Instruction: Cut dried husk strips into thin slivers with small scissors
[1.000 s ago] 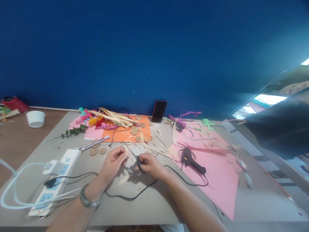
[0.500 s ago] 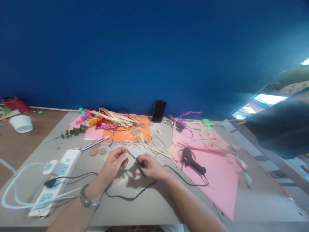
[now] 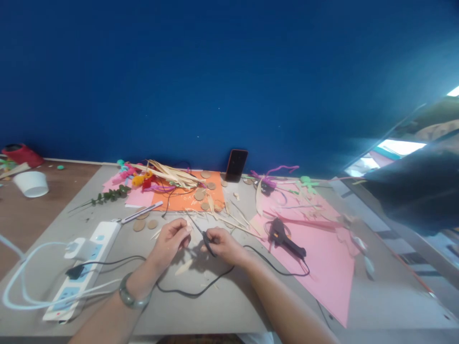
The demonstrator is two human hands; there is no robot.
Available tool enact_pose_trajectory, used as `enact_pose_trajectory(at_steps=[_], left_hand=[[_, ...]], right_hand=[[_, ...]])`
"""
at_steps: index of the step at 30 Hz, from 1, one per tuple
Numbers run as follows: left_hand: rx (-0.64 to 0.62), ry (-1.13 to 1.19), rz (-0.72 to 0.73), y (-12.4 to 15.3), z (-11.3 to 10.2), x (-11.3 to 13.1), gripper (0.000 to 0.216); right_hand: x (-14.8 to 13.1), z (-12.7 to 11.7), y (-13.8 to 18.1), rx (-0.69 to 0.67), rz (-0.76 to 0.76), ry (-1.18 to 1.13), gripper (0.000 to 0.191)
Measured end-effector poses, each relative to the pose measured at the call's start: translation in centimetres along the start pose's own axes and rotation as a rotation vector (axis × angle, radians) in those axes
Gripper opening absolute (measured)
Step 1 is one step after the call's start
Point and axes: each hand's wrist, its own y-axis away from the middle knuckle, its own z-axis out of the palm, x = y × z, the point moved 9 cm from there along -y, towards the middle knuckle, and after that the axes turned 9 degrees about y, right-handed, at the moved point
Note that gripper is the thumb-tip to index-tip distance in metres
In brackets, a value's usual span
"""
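Note:
My right hand (image 3: 223, 246) grips a pair of scissors (image 3: 196, 223) by the dark handles. Their thin blades point away from me and to the left, just beyond my left fingertips. My left hand (image 3: 171, 241), with a green bangle (image 3: 132, 292) at the wrist, is closed in a pinch on a small pale piece (image 3: 189, 224), mostly hidden by the fingers. Beneath my hands, a pale leaf-shaped scrap (image 3: 184, 267) and small trimmings lie on the grey board (image 3: 215, 315).
A black glue gun (image 3: 287, 239) lies on pink paper (image 3: 322, 267) at right, its cable crossing the board. At left are a power strip (image 3: 88, 274) and a white cup (image 3: 31, 184). Pale dried strips (image 3: 172, 173), wooden discs (image 3: 200, 194) and a phone (image 3: 236, 165) stand behind.
The scissors' handles have drawn closer together, and the blades have swung slightly to the right, away from the left fingertips. My left hand has hardly moved.

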Motion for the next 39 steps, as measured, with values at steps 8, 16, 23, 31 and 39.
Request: enact_pose_trajectory(at_steps=[8, 16, 23, 31, 39], left_hand=[[-0.014, -0.028, 0.014, -0.1, 0.5, -0.4, 0.025], [-0.06, -0.053, -0.076, 0.0, 1.5, -0.7, 0.02], [0.032, -0.038, -0.046, -0.2, -0.2, -0.6, 0.019], [0.109, 0.099, 0.031, -0.3, -1.5, 0.4, 0.013], [0.177, 0.126, 0.042, -0.3, -1.9, 0.8, 0.012]], right_hand=[[0.2, -0.5, 0.1, 0.172, 0.028, -0.209, 0.03], [0.3, -0.9, 0.1, 0.253, -0.038, -0.229, 0.03], [-1.4, -1.2, 0.4, 0.173, -0.068, -0.028, 0.029], [-2.8, -0.3, 0.6, 0.056, -0.146, 0.354, 0.03], [-2.5, -0.3, 0.6, 0.068, -0.184, 0.486, 0.031]])
